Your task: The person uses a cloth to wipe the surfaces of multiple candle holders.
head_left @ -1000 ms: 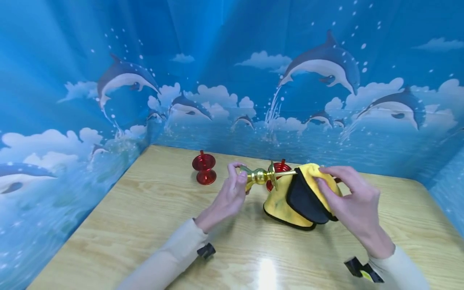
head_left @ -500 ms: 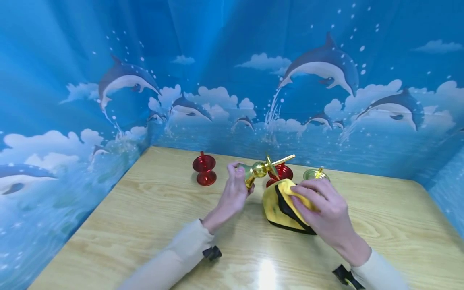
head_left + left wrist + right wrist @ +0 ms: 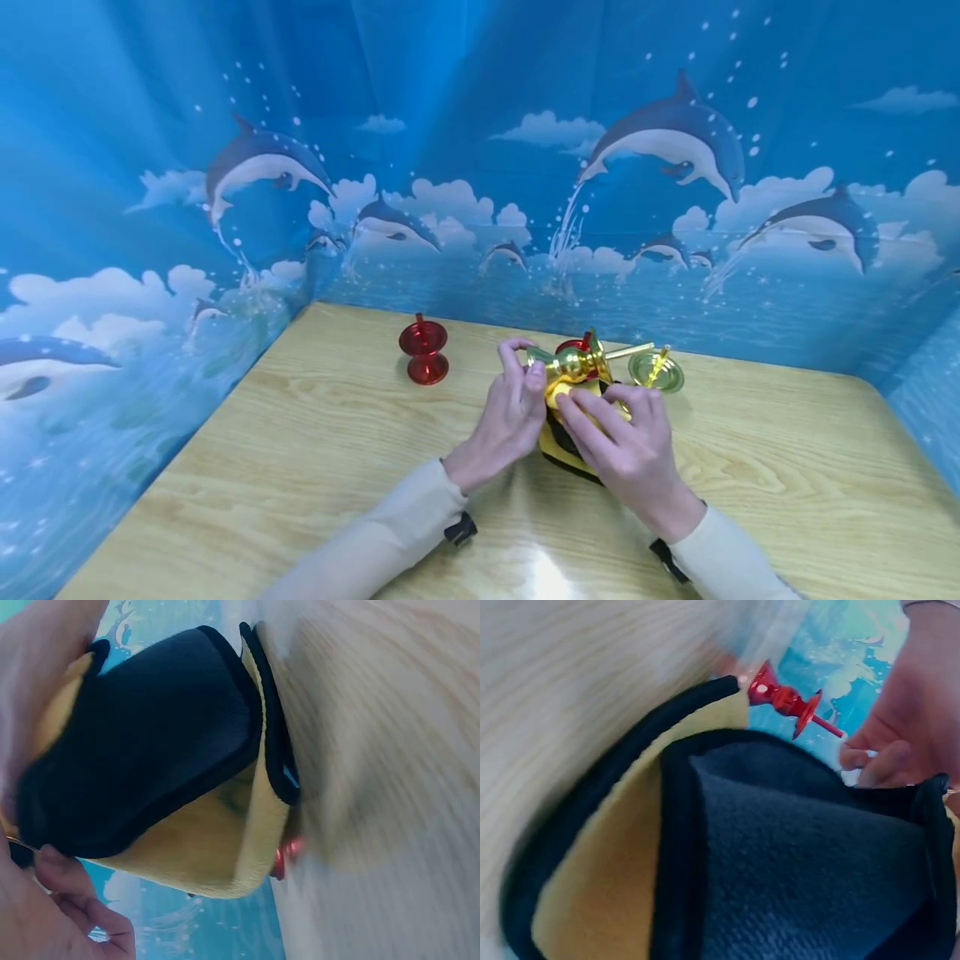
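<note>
Bench: carried the yellow-and-black cloth.
Cloth: lay under both hands, right hand fingers pinching it.
Gold candlestick: held sideways above the cloth, left hand fingers gripping its base.

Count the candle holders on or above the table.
4: one red candle holder standing left; one gold candle holder held in the left hand; one red mostly hidden behind it; one gold standing right.

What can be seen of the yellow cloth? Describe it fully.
The yellow cloth is a soft, fuzzy cloth, yellow on one face and dark grey on the other, with black edging. It is folded over, its lower part on the wooden table. The right hand presses it against the gold candlestick that the left hand holds.
</note>
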{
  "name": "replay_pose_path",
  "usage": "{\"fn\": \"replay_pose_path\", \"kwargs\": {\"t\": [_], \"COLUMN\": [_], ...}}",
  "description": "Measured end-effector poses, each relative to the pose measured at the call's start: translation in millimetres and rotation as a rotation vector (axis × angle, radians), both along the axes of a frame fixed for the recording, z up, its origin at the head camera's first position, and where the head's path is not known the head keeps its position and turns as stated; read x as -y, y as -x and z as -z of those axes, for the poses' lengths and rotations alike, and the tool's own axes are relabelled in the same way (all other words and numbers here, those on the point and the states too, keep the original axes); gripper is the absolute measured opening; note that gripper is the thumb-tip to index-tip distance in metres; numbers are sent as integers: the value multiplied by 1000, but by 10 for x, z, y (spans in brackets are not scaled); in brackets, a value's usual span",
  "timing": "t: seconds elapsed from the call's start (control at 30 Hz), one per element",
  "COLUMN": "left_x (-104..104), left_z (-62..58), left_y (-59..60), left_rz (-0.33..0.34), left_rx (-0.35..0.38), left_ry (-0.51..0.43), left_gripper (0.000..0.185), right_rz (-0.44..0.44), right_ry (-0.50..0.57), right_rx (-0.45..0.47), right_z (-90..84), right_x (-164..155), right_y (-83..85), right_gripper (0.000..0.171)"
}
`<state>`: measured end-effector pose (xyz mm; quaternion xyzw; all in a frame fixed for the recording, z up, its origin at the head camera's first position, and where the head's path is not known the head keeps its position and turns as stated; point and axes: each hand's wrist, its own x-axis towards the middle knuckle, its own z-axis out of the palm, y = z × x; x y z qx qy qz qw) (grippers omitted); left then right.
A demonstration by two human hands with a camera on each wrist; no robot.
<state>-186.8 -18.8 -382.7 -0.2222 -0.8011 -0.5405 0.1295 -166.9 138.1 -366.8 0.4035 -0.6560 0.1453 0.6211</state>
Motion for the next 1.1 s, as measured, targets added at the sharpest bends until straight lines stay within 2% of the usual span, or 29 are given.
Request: {"fn": "replay_pose_path", "kwargs": {"t": [0.3,0.57,0.73,0.9,0.93,1.03,1.07,1.1], "left_x": [17,46,127,257,280,334,347,357], "left_z": [-55,-23,-18,-49,-57,-62,-61,-58], "left_y": [-18,24,80,123,128,139,141,143], "left_rz": [20,1,14,31,29,21,16,11], "left_rx": [-12,-22,-60,-128,-141,-163,-166,-168], "left_ry": [39,113,149,123,122,119,116,113], "left_gripper": [93,95,90,85,82,74,71,68], "right_rz": [92,10,-100,-196,-226,-320,-337,-346], "right_ry": [4,84,211,314,323,343,346,355], "right_rx": [-54,-57,104,372,443,616,667,714], "right_z": [65,14,-36,-82,-87,-96,-99,-106], "right_x": [-11,17,-40,-239,-296,-462,-514,-563], "right_y": [47,30,-40,-115,-131,-163,-176,-190], "right_gripper": [23,25,33,42,39,17,14,19]}}
